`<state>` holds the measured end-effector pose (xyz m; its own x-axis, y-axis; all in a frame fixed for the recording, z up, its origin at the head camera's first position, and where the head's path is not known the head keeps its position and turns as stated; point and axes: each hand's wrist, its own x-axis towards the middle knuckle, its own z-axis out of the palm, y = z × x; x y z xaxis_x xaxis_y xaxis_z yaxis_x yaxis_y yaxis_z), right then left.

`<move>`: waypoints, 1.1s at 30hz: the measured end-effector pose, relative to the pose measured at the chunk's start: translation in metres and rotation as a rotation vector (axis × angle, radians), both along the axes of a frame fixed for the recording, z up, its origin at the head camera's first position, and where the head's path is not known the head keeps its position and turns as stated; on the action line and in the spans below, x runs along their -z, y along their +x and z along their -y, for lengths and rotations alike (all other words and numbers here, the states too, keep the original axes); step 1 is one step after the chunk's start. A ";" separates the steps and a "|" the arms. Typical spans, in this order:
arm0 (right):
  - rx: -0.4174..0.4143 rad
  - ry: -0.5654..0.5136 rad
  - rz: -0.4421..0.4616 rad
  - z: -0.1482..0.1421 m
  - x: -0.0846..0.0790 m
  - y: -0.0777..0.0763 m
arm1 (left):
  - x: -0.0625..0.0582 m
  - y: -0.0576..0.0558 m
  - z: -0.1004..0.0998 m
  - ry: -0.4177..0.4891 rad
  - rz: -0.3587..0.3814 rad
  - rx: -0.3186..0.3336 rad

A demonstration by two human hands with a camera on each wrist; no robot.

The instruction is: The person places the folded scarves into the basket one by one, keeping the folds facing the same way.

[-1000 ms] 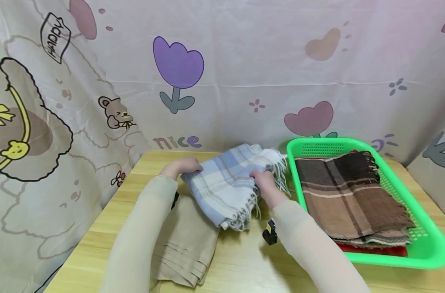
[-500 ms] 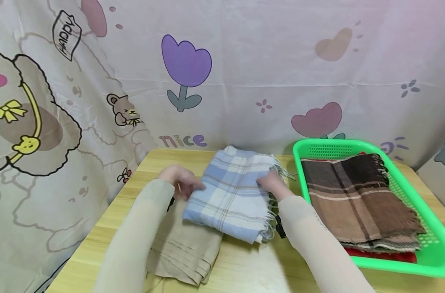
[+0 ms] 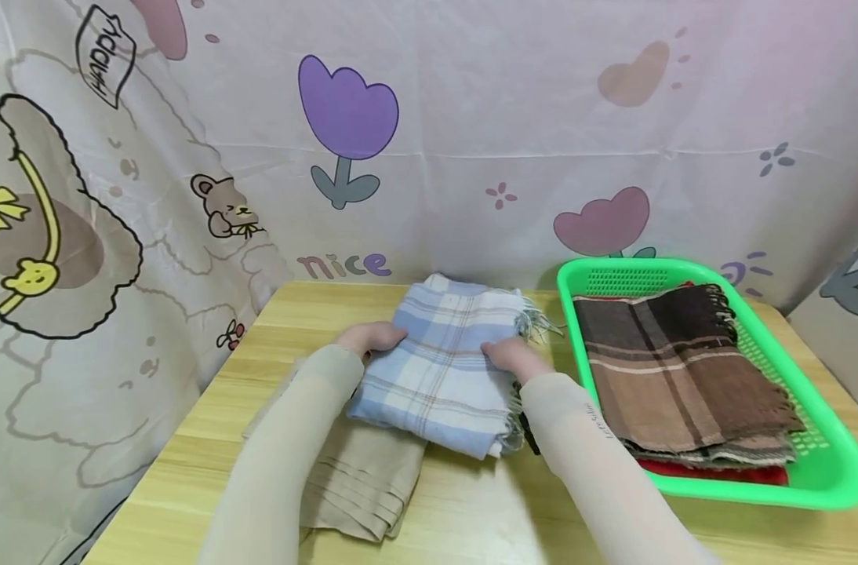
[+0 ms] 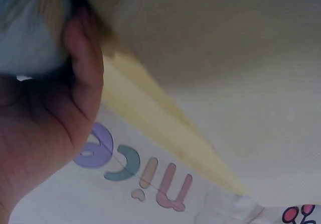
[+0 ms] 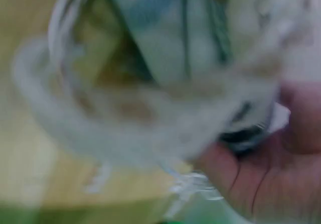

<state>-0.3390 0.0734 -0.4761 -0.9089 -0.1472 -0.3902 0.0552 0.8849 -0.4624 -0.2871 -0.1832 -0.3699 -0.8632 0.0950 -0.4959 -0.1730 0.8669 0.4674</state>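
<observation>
A folded blue-and-white plaid scarf [image 3: 443, 361] with fringe lies between my hands, partly over a folded beige cloth [image 3: 365, 475]. My left hand [image 3: 374, 337] grips its left edge, thumb on top and the other fingers underneath. In the left wrist view, the curled fingers [image 4: 85, 58] go round the scarf's side. On the fringed edge opposite, my right hand [image 3: 519, 358] holds the scarf with the thumb above; its other fingers are hidden in the head view. White fringe [image 5: 120, 128] hangs blurred before the right wrist camera, with part of the right hand [image 5: 281, 169] behind it.
A green plastic basket [image 3: 568, 337] stands on the right of the wooden table [image 3: 210, 447]. Inside lie a folded brown plaid scarf [image 3: 676, 369] and red cloth [image 3: 732, 475] beneath it. A patterned curtain [image 3: 443, 212] hangs behind the table and along its left side.
The plaid scarf has turned and lowered from its tilted pose to lie flatter. My left hand loosened at its edge half a second ago and now grips it farther up. My right hand still holds the fringed side.
</observation>
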 end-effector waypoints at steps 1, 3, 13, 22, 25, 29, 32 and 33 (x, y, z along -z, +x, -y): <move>0.049 -0.076 0.005 -0.003 0.019 -0.015 | 0.002 0.001 -0.001 -0.002 0.010 0.017; 0.148 -0.251 -0.007 -0.006 0.035 -0.026 | 0.002 0.002 -0.001 -0.017 0.023 0.039; 0.354 -0.443 -0.065 0.006 0.018 -0.016 | -0.002 -0.001 0.011 0.190 0.210 -0.097; 0.378 -0.426 -0.019 0.019 -0.074 0.057 | -0.001 -0.001 0.006 0.161 0.062 -0.066; 0.394 -0.456 -0.047 0.021 -0.083 0.054 | -0.010 -0.006 0.007 0.149 0.039 -0.026; 0.362 -0.454 -0.063 0.023 -0.095 0.051 | -0.021 -0.007 0.007 0.131 0.023 -0.018; 0.343 -0.438 -0.074 0.023 -0.100 0.053 | -0.026 -0.005 0.006 0.112 0.024 -0.015; 0.339 -0.432 -0.077 0.022 -0.100 0.054 | -0.026 -0.004 0.005 0.117 0.033 -0.017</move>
<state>-0.2854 0.0512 -0.3756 -0.9567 0.0268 -0.2897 0.2557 0.5524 -0.7934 -0.2911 -0.1885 -0.3442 -0.8488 0.1395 -0.5100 -0.2040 0.8035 0.5593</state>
